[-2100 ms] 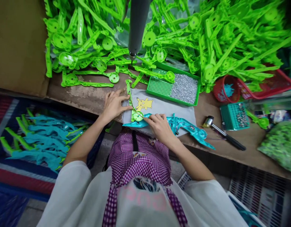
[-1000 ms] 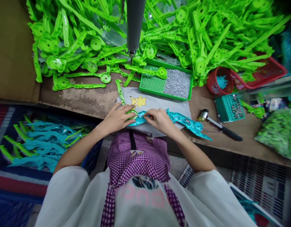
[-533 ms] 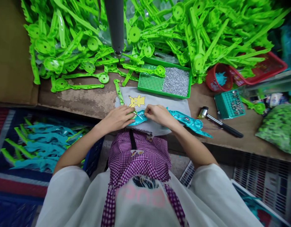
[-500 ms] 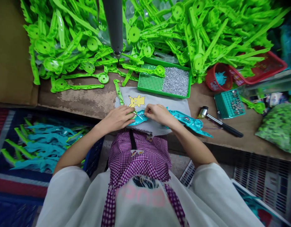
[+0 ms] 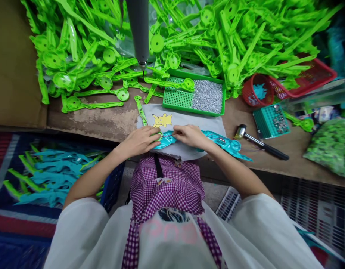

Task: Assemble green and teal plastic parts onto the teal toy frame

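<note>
A teal plastic part lies along the front edge of a grey cloth with a yellow cartoon figure on it. My left hand is closed on the part's left end, where a bit of green plastic shows beneath the fingertips. Bent over the teal piece just to the right, my right hand has thumb and forefinger pinched together; whatever is between them is too small to make out. A thin dark line shows on the part between both hands.
Green plastic parts heap up behind. A grey driver hangs above. A green tray holds small metal pieces. To the right are a hammer, teal box, red basket and green bag. A blue crate stands lower left.
The view has shifted slightly. My right hand stays pinched over the teal part, and my left hand keeps its hold.
</note>
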`<state>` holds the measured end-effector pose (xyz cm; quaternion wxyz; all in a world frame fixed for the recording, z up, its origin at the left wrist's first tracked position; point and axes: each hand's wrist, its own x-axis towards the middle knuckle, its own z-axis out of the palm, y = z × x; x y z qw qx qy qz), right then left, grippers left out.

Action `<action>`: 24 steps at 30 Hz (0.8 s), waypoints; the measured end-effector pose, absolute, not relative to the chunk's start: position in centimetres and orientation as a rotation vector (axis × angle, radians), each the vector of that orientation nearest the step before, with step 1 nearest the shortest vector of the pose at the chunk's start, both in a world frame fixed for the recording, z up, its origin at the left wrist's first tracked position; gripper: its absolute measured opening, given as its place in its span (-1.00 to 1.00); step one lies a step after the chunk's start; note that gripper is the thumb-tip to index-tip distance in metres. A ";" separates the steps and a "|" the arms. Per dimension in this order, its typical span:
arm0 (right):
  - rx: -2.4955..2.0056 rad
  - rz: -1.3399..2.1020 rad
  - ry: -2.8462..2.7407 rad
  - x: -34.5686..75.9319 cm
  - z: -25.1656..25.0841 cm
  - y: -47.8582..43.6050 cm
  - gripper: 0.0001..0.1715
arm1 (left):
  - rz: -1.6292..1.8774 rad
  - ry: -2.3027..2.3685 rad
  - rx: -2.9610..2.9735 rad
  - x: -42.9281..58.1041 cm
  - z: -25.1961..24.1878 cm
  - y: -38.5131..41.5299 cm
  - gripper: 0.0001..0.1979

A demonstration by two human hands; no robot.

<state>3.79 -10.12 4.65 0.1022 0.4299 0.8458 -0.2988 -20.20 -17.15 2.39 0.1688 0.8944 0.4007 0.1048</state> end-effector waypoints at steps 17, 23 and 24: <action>1.360 -0.996 2.472 4.3 4.3 -10.0 -0.87 | 0.122 1.087 2.649 -19.8 2.6 -16.7 -0.57; 1.618 -0.988 2.467 5.5 4.5 -10.9 -0.80 | 0.046 1.117 2.761 -19.5 2.9 -16.6 -0.59; 1.692 -0.933 2.450 5.7 4.5 -11.3 -0.80 | 0.049 1.113 2.772 -19.4 2.9 -16.6 -0.59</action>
